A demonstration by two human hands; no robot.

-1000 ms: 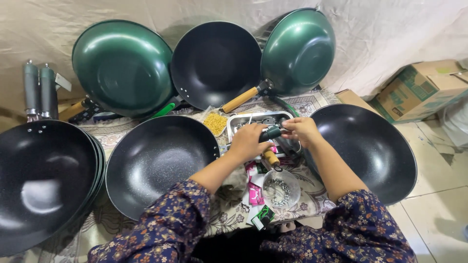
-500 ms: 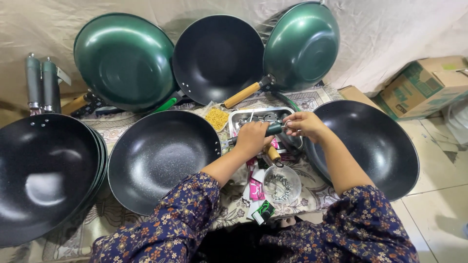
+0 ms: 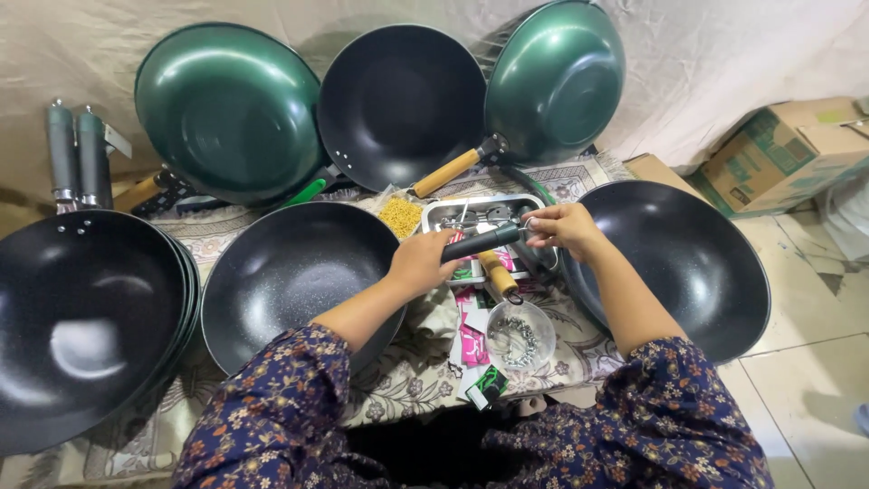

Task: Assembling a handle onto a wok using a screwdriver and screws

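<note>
My left hand (image 3: 418, 263) grips a dark cylindrical pan handle (image 3: 482, 243), held level above a small metal tray (image 3: 444, 215). My right hand (image 3: 561, 225) pinches the handle's metal end with its fingertips. Below the hands lie a wooden handle (image 3: 497, 274), a clear round bowl of small metal screws (image 3: 520, 335) and several pink and green packets (image 3: 472, 344) on a patterned cloth (image 3: 412, 376). A black wok (image 3: 294, 276) sits left of my hands, another black wok (image 3: 683, 263) to the right.
Two green woks (image 3: 231, 109) (image 3: 557, 81) and a black wok (image 3: 403, 104) lean on the draped back wall. A stack of black woks (image 3: 81, 317) fills the left. Two grey handles (image 3: 77, 154) stand at far left. A cardboard box (image 3: 783, 149) sits on the tiled floor at right.
Both hands have stayed over the metal tray with the dark handle between them; the right hand has shifted slightly along its end. The camera view has tilted a little.
</note>
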